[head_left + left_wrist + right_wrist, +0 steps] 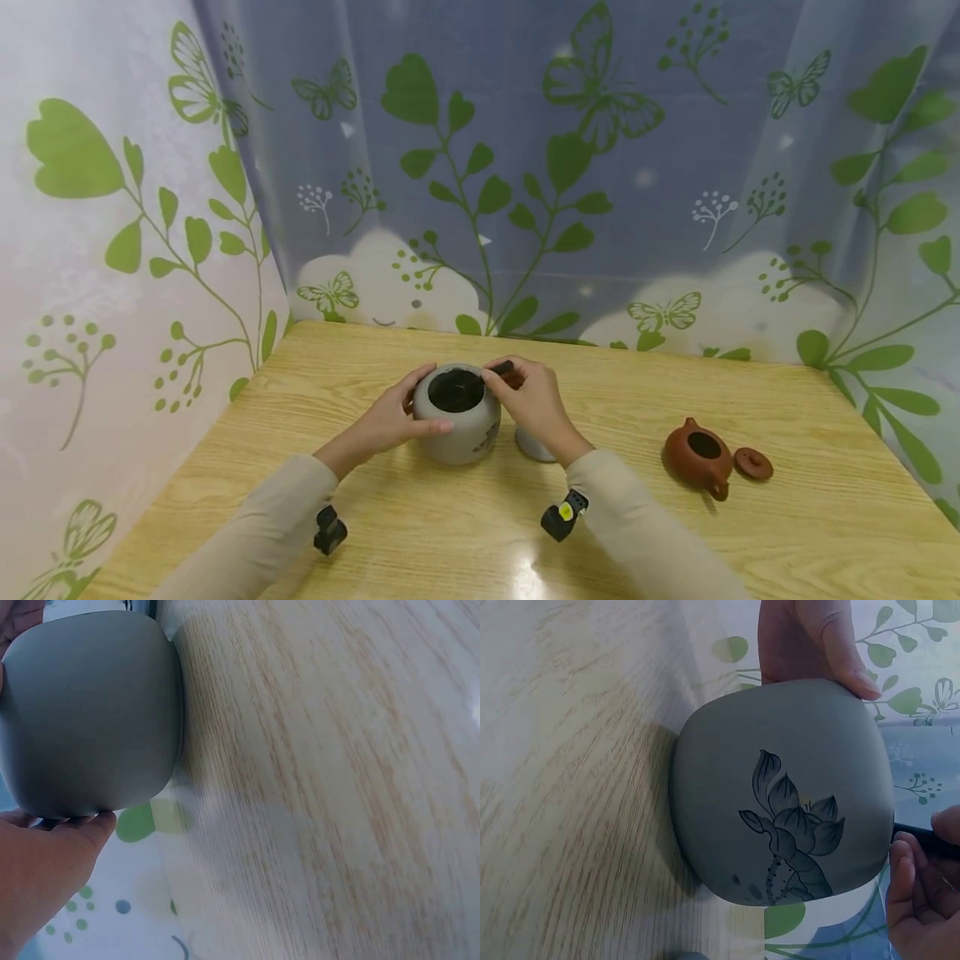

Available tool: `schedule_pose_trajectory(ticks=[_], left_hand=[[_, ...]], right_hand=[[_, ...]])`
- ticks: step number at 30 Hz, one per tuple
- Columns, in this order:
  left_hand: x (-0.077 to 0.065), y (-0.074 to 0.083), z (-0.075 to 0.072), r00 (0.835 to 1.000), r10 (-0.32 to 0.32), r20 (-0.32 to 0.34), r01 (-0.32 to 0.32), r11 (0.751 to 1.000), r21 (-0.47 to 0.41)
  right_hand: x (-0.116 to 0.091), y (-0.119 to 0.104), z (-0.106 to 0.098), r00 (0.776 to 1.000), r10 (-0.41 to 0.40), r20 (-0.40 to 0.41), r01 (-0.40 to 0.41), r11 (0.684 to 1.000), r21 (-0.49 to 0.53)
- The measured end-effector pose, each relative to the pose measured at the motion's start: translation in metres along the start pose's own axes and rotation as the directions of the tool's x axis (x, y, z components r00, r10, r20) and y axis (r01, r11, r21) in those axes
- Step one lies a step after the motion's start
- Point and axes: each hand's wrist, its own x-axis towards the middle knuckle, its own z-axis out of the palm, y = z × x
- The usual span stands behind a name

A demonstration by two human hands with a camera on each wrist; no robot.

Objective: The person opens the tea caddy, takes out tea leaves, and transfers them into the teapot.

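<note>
A round grey jar (pixel 456 437) with a painted lotus (pixel 795 832) on its side stands on the table. Its wide mouth shows a dark inside. My left hand (pixel 393 419) grips the jar from the left, thumb across the front and fingers round the far side. At the jar's right rim, my right hand (pixel 536 404) pinches a thin black handle (pixel 922 838). The handle's far end goes over the rim into the jar, and its working end is hard to make out there. In the left wrist view, the jar's plain side (pixel 90 712) appears between the fingers.
Partly hidden under my right hand lies a grey round object (pixel 534 447). Farther right sits a reddish-brown clay teapot (pixel 678 457) without its lid; the small lid (pixel 753 464) lies beside it. A patterned curtain (pixel 480 167) hangs behind the wooden table (pixel 420 533).
</note>
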Motion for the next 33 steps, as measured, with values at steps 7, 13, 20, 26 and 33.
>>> schedule_pose_trajectory(ticks=[7, 13, 20, 26, 33], left_hand=[[0.001, -0.002, -0.001, 1.000, 0.013, 0.004, -0.013, 1.000, 0.007], [0.001, -0.001, -0.001, 1.000, 0.015, 0.001, -0.015, 1.000, 0.005], [0.001, -0.002, 0.001, 1.000, 0.013, -0.004, -0.013, 1.000, 0.015], [0.001, -0.004, 0.000, 1.000, -0.006, -0.007, 0.006, 1.000, 0.006], [0.002, -0.004, 0.001, 1.000, -0.001, -0.002, 0.001, 1.000, 0.006]], right_hand=[[0.000, 0.000, 0.006, 0.997, -0.075, -0.024, 0.074, 0.995, -0.065], [0.000, 0.000, 0.012, 0.993, -0.116, -0.022, 0.111, 0.982, -0.151], [-0.001, 0.000, 0.012, 0.997, -0.077, 0.029, 0.080, 0.989, -0.123], [-0.003, -0.003, 0.011, 0.995, -0.011, 0.102, 0.018, 0.997, -0.070], [-0.006, -0.006, 0.009, 0.989, 0.072, 0.129, -0.076, 0.997, 0.030]])
